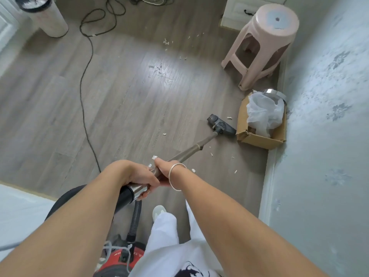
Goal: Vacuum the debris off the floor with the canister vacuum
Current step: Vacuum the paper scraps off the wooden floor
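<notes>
Both hands grip the metal vacuum wand [186, 151]. My left hand [137, 177] holds its lower end by the black hose cuff. My right hand [165, 169], with a silver bangle on the wrist, holds it just ahead. The wand runs forward and right to the dark floor head [220, 124], which rests on the grey wood floor beside a cardboard box. The red canister [119, 258] sits at my feet, joined by a black ribbed hose [135, 220]. White debris scraps [166, 43] lie scattered far ahead, and more scraps [211, 154] lie near the wand.
A cardboard box [259, 138] holding plastic bags stands against the right wall. A pink plastic stool [263, 47] is behind it. A black power cord [83, 92] snakes across the left floor. A white bin [46, 15] stands far left. White furniture [18, 214] edges the near left.
</notes>
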A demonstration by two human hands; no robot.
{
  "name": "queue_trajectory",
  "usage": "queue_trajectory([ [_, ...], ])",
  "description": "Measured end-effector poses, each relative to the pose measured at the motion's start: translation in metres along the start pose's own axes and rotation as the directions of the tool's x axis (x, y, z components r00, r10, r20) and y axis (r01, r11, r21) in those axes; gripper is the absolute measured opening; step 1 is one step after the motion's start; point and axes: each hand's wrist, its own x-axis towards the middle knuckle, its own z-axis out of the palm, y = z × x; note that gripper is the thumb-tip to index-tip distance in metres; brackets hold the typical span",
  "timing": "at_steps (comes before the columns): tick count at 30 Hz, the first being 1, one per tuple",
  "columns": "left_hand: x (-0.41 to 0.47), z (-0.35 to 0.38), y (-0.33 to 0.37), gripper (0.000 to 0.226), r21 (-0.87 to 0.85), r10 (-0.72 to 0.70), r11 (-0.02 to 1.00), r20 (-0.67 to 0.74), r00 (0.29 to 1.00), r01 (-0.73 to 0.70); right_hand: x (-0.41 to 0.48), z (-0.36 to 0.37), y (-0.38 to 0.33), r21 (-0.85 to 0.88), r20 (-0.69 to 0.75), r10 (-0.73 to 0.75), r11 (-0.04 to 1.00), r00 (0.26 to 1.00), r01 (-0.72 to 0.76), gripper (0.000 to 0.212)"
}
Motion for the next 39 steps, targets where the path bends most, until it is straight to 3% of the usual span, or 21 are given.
queue_trajectory([
  [5,0.003,0.006,-0.026,0.049,0.137,-0.038,0.99,0.018,0.999,0.035,-0.006,0.019,0.027,0.054,-0.054,-0.009,0.998,0.999,0.011,0.014],
  [14,0.001,0.013,-0.059,0.039,0.134,-0.015,0.991,0.017,1.0,0.013,-0.001,0.048,0.055,0.111,-0.089,-0.002,0.994,0.996,0.012,0.019],
  [21,0.003,0.009,-0.029,0.023,0.095,0.064,0.993,0.004,0.998,-0.064,0.007,0.023,0.033,0.065,-0.13,-0.071,0.995,0.989,0.08,0.017],
  [29,0.034,0.018,0.032,0.011,-0.109,0.155,0.981,-0.049,0.987,-0.16,0.036,-0.033,-0.011,-0.104,-0.196,-0.121,0.989,0.973,0.102,0.036],
  [32,0.045,0.027,0.052,0.018,-0.162,0.166,0.972,-0.052,0.985,-0.172,0.041,-0.058,-0.018,-0.184,-0.193,-0.118,0.98,0.974,0.083,0.026],
  [39,0.072,0.044,0.104,0.013,-0.112,0.108,0.987,-0.062,0.992,-0.115,0.054,-0.117,-0.027,-0.228,-0.191,-0.088,0.973,0.978,0.043,0.029],
])
